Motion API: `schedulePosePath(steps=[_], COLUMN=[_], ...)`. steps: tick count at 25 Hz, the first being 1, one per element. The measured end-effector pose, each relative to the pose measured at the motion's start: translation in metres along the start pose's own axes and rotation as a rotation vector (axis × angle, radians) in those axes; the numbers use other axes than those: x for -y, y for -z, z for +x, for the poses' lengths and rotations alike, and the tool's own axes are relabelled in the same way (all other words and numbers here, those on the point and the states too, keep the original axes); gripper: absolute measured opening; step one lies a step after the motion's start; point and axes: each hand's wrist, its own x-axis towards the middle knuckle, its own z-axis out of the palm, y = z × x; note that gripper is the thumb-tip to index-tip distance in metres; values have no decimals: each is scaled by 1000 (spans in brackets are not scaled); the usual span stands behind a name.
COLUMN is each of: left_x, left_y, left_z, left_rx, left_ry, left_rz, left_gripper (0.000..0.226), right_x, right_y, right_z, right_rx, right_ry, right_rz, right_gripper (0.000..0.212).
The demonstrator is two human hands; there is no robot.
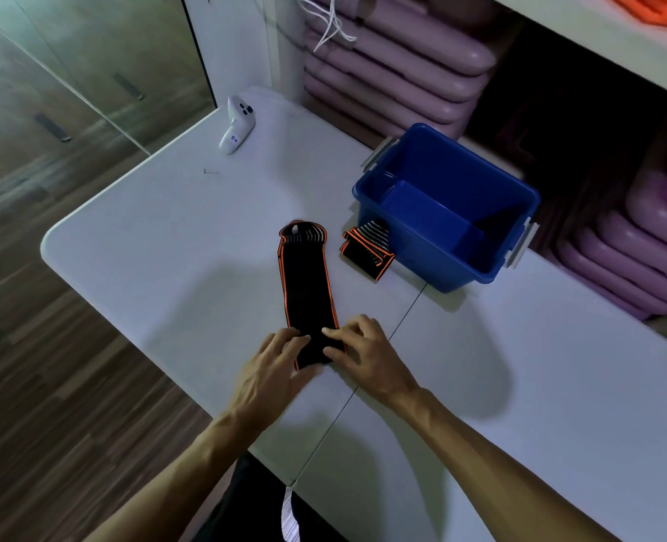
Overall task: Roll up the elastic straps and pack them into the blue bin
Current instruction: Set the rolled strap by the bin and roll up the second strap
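A black elastic strap (306,283) with orange edges lies stretched out flat on the white table (160,244), its far end striped grey. My left hand (273,365) and my right hand (363,354) both pinch the strap's near end with curled fingers, one at each side. A second strap (367,248), rolled up, sits on the table against the front wall of the blue bin (492,189). The bin stands open at the right, with a blue lid or insert lying inside it.
A white controller (236,125) lies at the table's far left corner, with a small pin (210,171) near it. Stacked purple mats (394,64) fill the shelves behind and right of the bin. The table's left edge drops to wooden floor.
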Motion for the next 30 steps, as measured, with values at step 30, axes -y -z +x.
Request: schedulePosePath(steps=[30], left_x=[30], left_y=[20], left_z=[-5], left_rx=[70], left_ry=[-72], left_rz=[-8], left_gripper=[59], right_x=[3], right_y=[-3], right_z=[23], right_rx=[-51], right_ry=[307], right_rz=[-413], right_gripper=[51])
